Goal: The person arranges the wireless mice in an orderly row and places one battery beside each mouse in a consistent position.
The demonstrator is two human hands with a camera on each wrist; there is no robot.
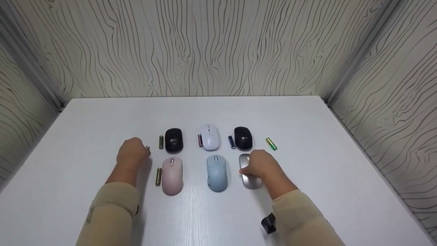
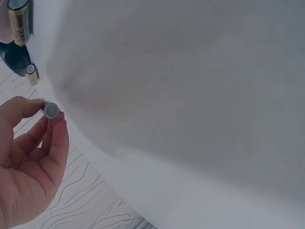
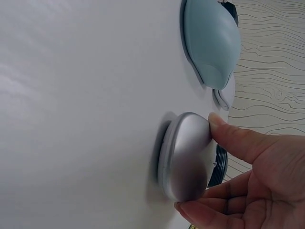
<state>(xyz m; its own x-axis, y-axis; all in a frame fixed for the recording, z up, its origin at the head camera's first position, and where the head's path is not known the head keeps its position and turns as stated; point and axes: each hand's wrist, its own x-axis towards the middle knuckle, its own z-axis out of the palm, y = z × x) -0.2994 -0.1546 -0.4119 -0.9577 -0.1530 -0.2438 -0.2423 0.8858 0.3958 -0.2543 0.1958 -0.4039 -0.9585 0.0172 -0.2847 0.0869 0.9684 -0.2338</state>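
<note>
My left hand is at the left of the group and pinches a small battery between thumb and fingertips, its round grey end showing in the left wrist view. On the right, my right hand grips a silver mouse by its two sides, thumb on the left edge and fingers on the other. A light blue mouse lies left of the silver one. Nearest to my left hand are a dark green battery and a gold battery, the latter beside a pink mouse.
Behind stand a black mouse, a white mouse and another black mouse. A red battery, a dark blue battery and a green-yellow battery lie in that row. Patterned panels border the white table.
</note>
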